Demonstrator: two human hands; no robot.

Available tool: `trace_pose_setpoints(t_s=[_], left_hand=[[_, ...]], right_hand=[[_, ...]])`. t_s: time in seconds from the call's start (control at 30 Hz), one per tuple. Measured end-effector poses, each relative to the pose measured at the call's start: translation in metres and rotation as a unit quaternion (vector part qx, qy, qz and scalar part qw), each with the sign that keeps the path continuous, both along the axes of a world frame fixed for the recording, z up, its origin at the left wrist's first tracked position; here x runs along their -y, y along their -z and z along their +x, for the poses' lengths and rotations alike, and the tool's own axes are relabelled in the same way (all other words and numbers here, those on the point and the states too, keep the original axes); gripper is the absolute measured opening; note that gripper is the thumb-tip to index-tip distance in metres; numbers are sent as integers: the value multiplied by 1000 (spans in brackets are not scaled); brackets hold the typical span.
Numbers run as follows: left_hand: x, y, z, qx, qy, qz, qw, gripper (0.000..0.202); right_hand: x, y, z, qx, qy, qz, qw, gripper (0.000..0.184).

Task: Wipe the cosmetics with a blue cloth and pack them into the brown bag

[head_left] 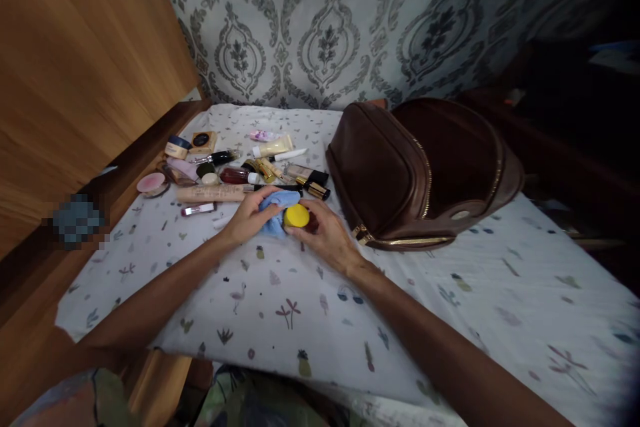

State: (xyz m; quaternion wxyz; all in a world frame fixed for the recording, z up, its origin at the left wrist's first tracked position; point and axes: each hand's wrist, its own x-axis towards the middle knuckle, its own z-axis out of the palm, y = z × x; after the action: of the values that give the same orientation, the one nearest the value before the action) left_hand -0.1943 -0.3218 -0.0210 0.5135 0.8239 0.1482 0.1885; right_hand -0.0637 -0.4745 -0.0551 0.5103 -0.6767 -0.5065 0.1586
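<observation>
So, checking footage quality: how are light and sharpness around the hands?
Head view: left hand, blue cloth, right hand and yellow-topped item are evenly lit, fairly sharp; beyond the brown bag the picture's right side goes dark; wide-lens bowing at edges; a pixelated patch at left.

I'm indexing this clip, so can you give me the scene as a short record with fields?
surface: printed sheet
right hand: grips yellow-lidded jar
left hand: presses blue cloth to the jar
behind hands: scattered cosmetics
right side: brown bag, close to right hand
</observation>
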Motion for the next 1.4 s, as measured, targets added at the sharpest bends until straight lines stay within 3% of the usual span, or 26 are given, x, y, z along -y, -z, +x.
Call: trace_pose_setpoints(t_s=[0.1,0.2,0.3,0.37,0.53,0.63,0.8,0.93,1.1,1.23,1.4], left_hand=[[0,2,0,25,-1,-3,1000,41],[2,4,-1,98,-14,119,988,31],[5,8,-2,126,34,244,961,30],[6,10,-2,124,65,271,952,32],[0,9,0,54,44,171,983,25],[-3,10,1,4,2,63,998,39],[-4,16,4,-35,-23,-88,995,56],[-5,21,6,-29,-5,-140,990,59],[-4,18,5,32,-10,-113,993,48],[-1,10,2,96,16,0,995,35],[4,9,0,152,60,125,979,27]], right_hand=[[-1,2,1,0,27,11,1000,37],[-3,6,3,-64,23,25,997,36],[-4,7,4,-116,10,30,993,40],[-4,7,4,-145,-2,35,989,44],[-2,1,2,-214,-47,30,975,51],[-1,-3,1,-267,-67,28,961,52],[-2,-7,1,-357,-72,48,930,54],[-3,-6,2,-370,-69,56,925,49],[-1,-5,3,-341,-65,41,937,48],[-1,-6,3,-325,-47,28,944,47],[-2,-6,3,-343,-18,35,938,47]])
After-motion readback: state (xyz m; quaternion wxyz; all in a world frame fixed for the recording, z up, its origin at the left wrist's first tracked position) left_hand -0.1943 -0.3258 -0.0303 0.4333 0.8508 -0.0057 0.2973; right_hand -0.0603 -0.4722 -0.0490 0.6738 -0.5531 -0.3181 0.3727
